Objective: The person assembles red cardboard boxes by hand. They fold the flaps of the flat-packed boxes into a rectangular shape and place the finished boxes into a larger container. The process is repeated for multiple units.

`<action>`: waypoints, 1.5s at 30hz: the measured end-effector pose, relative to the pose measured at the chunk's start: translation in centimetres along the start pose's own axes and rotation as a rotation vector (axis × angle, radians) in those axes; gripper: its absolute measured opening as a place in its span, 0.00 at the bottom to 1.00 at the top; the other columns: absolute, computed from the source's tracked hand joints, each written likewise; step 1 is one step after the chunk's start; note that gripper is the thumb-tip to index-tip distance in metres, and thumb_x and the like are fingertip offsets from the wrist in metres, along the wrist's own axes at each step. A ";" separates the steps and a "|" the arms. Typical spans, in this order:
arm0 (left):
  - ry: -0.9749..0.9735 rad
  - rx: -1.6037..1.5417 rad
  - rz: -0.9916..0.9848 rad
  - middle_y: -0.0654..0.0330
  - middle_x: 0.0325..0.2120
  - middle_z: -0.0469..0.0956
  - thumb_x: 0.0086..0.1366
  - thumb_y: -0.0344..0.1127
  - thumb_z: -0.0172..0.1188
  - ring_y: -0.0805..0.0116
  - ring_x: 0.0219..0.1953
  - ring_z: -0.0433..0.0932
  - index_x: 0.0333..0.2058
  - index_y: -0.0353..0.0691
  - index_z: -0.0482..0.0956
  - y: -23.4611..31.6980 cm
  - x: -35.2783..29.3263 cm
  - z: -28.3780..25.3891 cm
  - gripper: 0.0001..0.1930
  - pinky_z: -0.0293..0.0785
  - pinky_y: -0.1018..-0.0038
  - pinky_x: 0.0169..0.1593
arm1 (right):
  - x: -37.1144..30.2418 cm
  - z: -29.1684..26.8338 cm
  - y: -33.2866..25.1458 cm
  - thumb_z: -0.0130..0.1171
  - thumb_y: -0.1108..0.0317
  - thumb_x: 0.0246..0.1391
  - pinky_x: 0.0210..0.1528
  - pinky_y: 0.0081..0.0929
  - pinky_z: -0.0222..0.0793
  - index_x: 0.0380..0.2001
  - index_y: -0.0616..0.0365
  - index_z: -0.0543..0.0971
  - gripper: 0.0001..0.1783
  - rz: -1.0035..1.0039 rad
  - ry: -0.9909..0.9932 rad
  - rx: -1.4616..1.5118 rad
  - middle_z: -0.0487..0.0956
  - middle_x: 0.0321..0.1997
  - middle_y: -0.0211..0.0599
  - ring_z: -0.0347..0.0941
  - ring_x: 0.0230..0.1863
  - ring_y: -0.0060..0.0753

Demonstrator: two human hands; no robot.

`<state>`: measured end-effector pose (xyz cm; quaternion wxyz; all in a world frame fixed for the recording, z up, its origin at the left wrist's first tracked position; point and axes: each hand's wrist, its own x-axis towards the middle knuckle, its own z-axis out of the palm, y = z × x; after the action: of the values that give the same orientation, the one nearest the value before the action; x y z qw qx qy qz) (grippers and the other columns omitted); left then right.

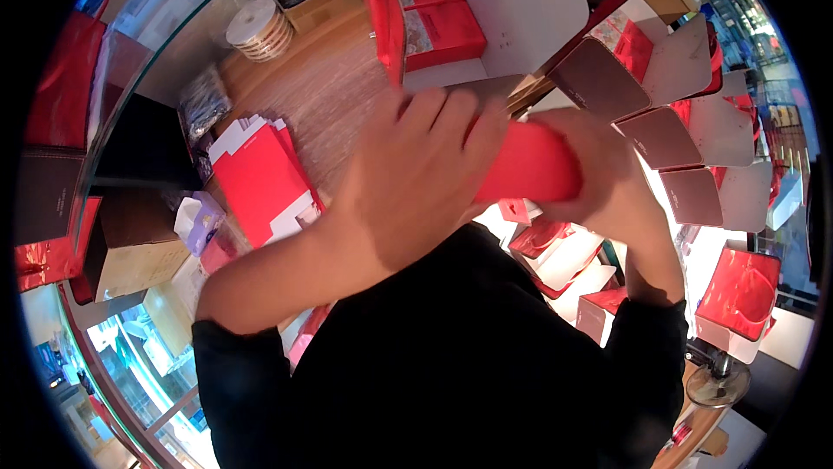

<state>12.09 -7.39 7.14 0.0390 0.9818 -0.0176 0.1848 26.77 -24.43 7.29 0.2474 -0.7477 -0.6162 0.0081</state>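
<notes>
In front of my chest I hold a small red box (531,161), slightly smeared by motion. My right hand (607,165) grips its right side, with the fingers wrapped behind it. My left hand (416,170) is closed over its left end, the curled fingers hiding that part. Just beyond my hands, a large open gift box (521,13) with a white inside holds red boxes (444,31). To the left of my left hand lies a stack of flat red cartons (260,176) with white flaps on the wooden table (334,91).
Spools of ribbon (259,28) and a plastic-wrapped packet (205,103) sit at the far left. A purple tissue pack (200,222) lies near a cardboard box (139,248). Several open gift boxes (664,135) line the right, with a shiny red bag (739,291) nearer. A glass edge (160,54) runs along the left.
</notes>
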 end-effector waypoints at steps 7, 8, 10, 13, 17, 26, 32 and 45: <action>0.118 0.044 0.257 0.55 0.43 0.73 0.44 0.52 0.70 0.59 0.47 0.73 0.49 0.40 0.70 -3.3 6.0 -1.5 0.36 0.68 0.65 0.50 | 2.6 -3.2 2.1 0.70 0.64 0.33 0.44 0.36 0.72 0.50 0.56 0.71 0.35 0.036 0.067 -0.074 0.76 0.46 0.45 0.75 0.43 0.48; 0.101 0.071 0.260 0.55 0.45 0.73 0.45 0.50 0.70 0.58 0.48 0.72 0.49 0.40 0.70 -3.7 6.5 -2.0 0.34 0.68 0.65 0.51 | 3.6 -3.3 2.6 0.70 0.63 0.34 0.44 0.37 0.72 0.50 0.55 0.70 0.36 -0.007 0.064 -0.087 0.76 0.45 0.46 0.75 0.43 0.50; 0.071 0.124 0.255 0.53 0.47 0.73 0.49 0.48 0.68 0.57 0.50 0.72 0.50 0.40 0.70 -4.6 7.4 -3.1 0.32 0.67 0.65 0.52 | 4.5 -4.2 2.8 0.70 0.60 0.36 0.45 0.36 0.72 0.52 0.53 0.70 0.36 -0.070 0.076 -0.195 0.77 0.44 0.46 0.76 0.41 0.49; -0.105 -0.028 0.239 0.52 0.58 0.58 0.54 0.49 0.65 0.50 0.58 0.60 0.60 0.37 0.52 -5.7 9.8 -7.6 0.42 0.52 0.61 0.63 | 5.5 -7.9 1.4 0.69 0.60 0.37 0.50 0.31 0.69 0.56 0.53 0.66 0.39 0.124 0.032 -0.166 0.75 0.48 0.44 0.76 0.43 0.41; 0.701 -0.322 0.199 0.48 0.50 0.68 0.52 0.44 0.67 0.49 0.53 0.67 0.58 0.35 0.58 -6.0 12.2 -3.4 0.39 0.61 0.63 0.58 | 6.4 -11.0 0.2 0.64 0.60 0.46 0.48 0.29 0.68 0.57 0.62 0.63 0.37 0.206 0.088 -0.109 0.74 0.48 0.45 0.72 0.44 0.35; 0.371 0.247 -0.003 0.55 0.36 0.74 0.57 0.43 0.60 0.60 0.44 0.73 0.46 0.40 0.71 -10.9 6.1 1.4 0.20 0.61 0.55 0.55 | 9.8 0.8 10.1 0.59 0.73 0.50 0.53 0.26 0.63 0.62 0.65 0.53 0.38 0.237 0.454 0.885 0.70 0.53 0.42 0.67 0.51 0.28; 0.116 0.228 -0.115 0.56 0.43 0.75 0.56 0.37 0.57 0.58 0.46 0.73 0.40 0.42 0.76 -11.6 3.7 1.4 0.13 0.60 0.54 0.57 | 14.1 3.3 8.2 0.58 0.74 0.48 0.52 0.28 0.64 0.61 0.65 0.56 0.36 0.056 0.828 1.005 0.70 0.51 0.41 0.67 0.50 0.31; 0.150 0.322 -0.068 0.55 0.38 0.76 0.48 0.23 0.55 0.59 0.48 0.73 0.37 0.40 0.75 -11.4 1.9 1.5 0.14 0.62 0.59 0.60 | 11.2 8.3 12.1 0.66 0.69 0.34 0.54 0.36 0.65 0.55 0.60 0.61 0.41 -0.141 0.325 -0.229 0.67 0.52 0.47 0.67 0.52 0.47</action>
<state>14.93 3.83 5.66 -0.1113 0.9589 0.0483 0.2564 37.96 -12.47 -1.33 0.2570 -0.7175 -0.6158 -0.1999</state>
